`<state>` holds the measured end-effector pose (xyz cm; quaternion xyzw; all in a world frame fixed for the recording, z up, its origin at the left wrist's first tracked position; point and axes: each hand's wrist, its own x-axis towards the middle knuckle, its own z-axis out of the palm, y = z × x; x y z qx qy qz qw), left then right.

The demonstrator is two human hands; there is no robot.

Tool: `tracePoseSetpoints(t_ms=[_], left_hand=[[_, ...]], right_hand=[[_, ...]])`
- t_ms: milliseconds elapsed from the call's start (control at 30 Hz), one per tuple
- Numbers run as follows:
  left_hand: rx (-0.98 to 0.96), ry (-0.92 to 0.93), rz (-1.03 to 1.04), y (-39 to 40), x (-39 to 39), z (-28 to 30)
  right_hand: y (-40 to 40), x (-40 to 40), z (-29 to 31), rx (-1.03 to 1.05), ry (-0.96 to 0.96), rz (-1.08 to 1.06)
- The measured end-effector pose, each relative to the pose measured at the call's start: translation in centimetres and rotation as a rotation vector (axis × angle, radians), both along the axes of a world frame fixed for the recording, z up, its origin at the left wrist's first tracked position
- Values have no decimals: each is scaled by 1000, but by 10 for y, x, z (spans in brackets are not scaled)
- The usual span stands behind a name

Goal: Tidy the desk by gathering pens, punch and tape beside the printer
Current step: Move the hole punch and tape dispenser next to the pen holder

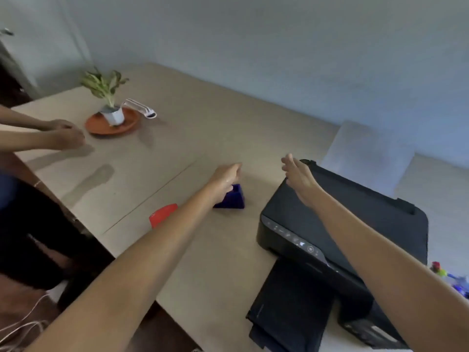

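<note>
A dark blue wedge-shaped object (234, 200), possibly the punch, sits on the beige desk (203, 128) just left of the black printer (355, 224). My left hand (227, 177) hovers right over it with fingers stretched forward and nothing in them; the wrist hides part of the blue object. My right hand (298, 175) is open, fingers spread, above the printer's rear left corner. A red object (163, 214) lies near the desk's left edge, half hidden by my left forearm. A white and clear item (140, 107), blurred, lies behind the plant.
A small plant in a white pot (113, 114) stands on an orange plate (101, 127) at the far left. Another person's hands (67, 134) reach over the desk there. Small colourful items (451, 278) lie right of the printer. Paper stands in the printer's rear tray (368, 153).
</note>
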<state>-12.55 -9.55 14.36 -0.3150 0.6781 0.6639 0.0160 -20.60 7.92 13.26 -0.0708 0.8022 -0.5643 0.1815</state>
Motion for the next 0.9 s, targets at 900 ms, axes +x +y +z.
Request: tracePoseSetpoints(t_ms=[900], left_hand=[[31,-358,-163,-239,95,-143]], right_hand=[[-181,-13,-149,742,146,365]])
